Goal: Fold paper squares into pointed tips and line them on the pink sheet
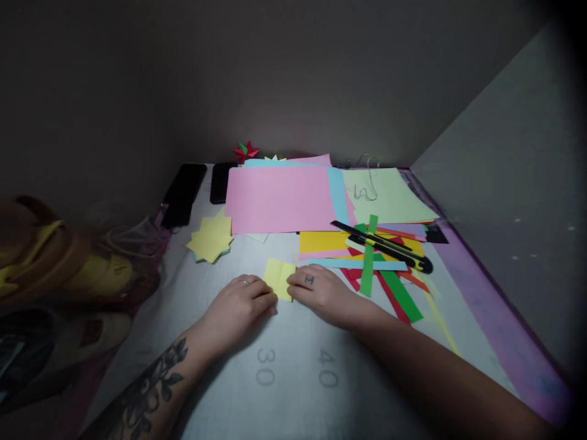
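Observation:
A small yellow paper square (279,278) with a crease down its middle lies on the white mat (293,379), between my two hands. My left hand (247,299) holds its left edge, fingers bent and close together. At the right edge, my right hand (323,293) has its fingers together on the paper. To the left lies a stack of small yellow squares (211,238), turned at different angles. A black and yellow cutter (389,247) rests on colored paper strips (398,290) to the right.
Behind are large pink sheets (279,198), pale green sheets (385,195) with a thin string, two dark phones (186,186) (221,183) and a red and green paper star (246,151). A brown and yellow object (68,263) stands at the left.

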`<state>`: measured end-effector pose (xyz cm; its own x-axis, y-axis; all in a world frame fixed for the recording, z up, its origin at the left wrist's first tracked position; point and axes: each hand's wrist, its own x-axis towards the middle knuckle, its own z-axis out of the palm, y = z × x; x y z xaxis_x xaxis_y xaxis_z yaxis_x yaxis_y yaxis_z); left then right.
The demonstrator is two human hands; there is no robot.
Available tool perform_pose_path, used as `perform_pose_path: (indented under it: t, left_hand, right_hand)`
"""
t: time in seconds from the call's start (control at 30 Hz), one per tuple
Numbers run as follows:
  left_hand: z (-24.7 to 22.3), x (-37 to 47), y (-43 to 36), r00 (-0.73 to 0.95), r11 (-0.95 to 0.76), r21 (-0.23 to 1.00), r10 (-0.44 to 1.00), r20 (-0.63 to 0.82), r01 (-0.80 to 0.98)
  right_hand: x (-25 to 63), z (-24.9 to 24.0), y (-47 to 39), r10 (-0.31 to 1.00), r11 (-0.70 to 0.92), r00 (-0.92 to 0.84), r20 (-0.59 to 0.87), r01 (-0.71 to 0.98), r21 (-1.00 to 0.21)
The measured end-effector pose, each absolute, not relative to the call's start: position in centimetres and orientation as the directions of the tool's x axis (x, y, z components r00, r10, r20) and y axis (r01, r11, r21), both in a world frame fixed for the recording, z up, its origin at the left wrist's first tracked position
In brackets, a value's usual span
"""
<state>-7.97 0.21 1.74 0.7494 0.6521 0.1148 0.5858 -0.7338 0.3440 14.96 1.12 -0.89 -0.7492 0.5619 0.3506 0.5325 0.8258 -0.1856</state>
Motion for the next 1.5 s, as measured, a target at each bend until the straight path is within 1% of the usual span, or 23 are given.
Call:
perform_pose_path:
  t: [0.13, 0.23, 0.33, 0.5, 0.6, 0.7, 0.97, 1.13, 1.23, 1.5]
  left_hand:
    - [1.8, -8.0, 0.1, 0.752, -0.734, 0.333, 0.651, 0.101, 0.591]
    - [1.8, -8.0, 0.1, 0.754, -0.737, 0.335, 0.649, 0.104, 0.587]
    - [2.0, -8.0, 0.2, 0.759, -0.741, 0.34, 0.642, 0.104, 0.58]
    - [2.2, -7.9, 0.2, 0.756, -0.737, 0.355, 0.645, 0.112, 0.576]
    - [2.2, -7.9, 0.2, 0.756, -0.735, 0.354, 0.646, 0.107, 0.578]
    - [2.1, -7.9, 0.2, 0.757, -0.734, 0.349, 0.646, 0.094, 0.583]
    - [1.9, -7.7, -0.1, 0.746, -0.732, 0.339, 0.655, 0.116, 0.591]
    - [1.9, -7.4, -0.4, 0.751, -0.75, 0.277, 0.648, 0.127, 0.601]
    - [1.9, -7.2, -0.4, 0.763, -0.763, 0.234, 0.637, 0.108, 0.603]
    - [1.7, -7.2, -0.5, 0.765, -0.761, 0.197, 0.641, 0.072, 0.619]
  right_hand:
    - [15.1, -0.9, 1.5, 0.627, 0.776, -0.675, 0.389, 0.501, -0.383]
    - [14.8, -0.6, 1.6, 0.71, 0.687, -0.623, 0.328, 0.51, -0.517]
    - [14.3, -0.3, 1.6, 0.768, 0.609, -0.583, 0.265, 0.537, -0.583]
    - [13.2, -0.5, 1.6, 0.877, 0.457, -0.424, 0.226, 0.595, -0.661]
    - [12.5, -0.8, 1.5, 0.917, 0.388, -0.341, 0.207, 0.64, -0.664]
    - [12.1, -1.0, 1.4, 0.933, 0.355, -0.303, 0.194, 0.689, -0.632]
    - [11.7, -1.1, 1.2, 0.937, 0.349, -0.283, 0.205, 0.741, -0.573]
    - [11.7, -1.1, 1.1, 0.939, 0.342, -0.284, 0.191, 0.745, -0.573]
    - [11.7, -1.1, 1.1, 0.941, 0.337, -0.28, 0.189, 0.749, -0.57]
    - [11.5, -1.2, 1.1, 0.944, 0.33, -0.268, 0.193, 0.773, -0.542]
